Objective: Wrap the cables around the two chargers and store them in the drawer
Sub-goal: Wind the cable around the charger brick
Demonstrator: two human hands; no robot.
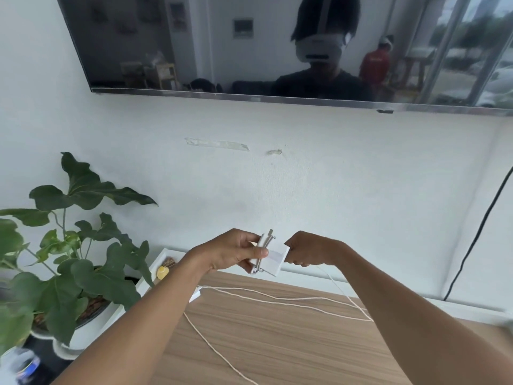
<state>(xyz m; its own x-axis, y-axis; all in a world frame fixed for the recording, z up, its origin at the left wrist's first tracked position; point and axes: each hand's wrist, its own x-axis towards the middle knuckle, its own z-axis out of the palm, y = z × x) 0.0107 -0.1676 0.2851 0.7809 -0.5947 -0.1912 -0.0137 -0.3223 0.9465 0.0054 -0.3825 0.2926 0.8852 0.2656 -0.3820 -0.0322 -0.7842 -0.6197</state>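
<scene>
I am holding a white charger [273, 259] up in front of me, above the far edge of the wooden counter [277, 343]. My left hand [233, 252] is gripping its left end, fingers [259, 253] curled closed over the few turns of white cable [277, 298] that are already lying around the block, with the thumb on top. My right hand [306, 250] is pinching shut just beside the charger's right edge; I cannot tell whether it is touching the block or only clamping the cable, but a strand is running down out of that fist toward the counter. The rest of the cable is trailing loose across the wood in long lines, some heading right under my right forearm, one curving down toward the near edge.

A second charger [195, 295] is lying on the counter's left edge, mostly hidden behind my left forearm, with cable leading away from it.

To the left, a leafy plant [83, 245] is standing in a white pot [88, 332]. A small yellow object [162, 272] is sitting on a white ledge behind it. On the wall above, a dark screen [194, 45] is hanging, and a black cord [477, 232] is dropping down the wall at the right.
</scene>
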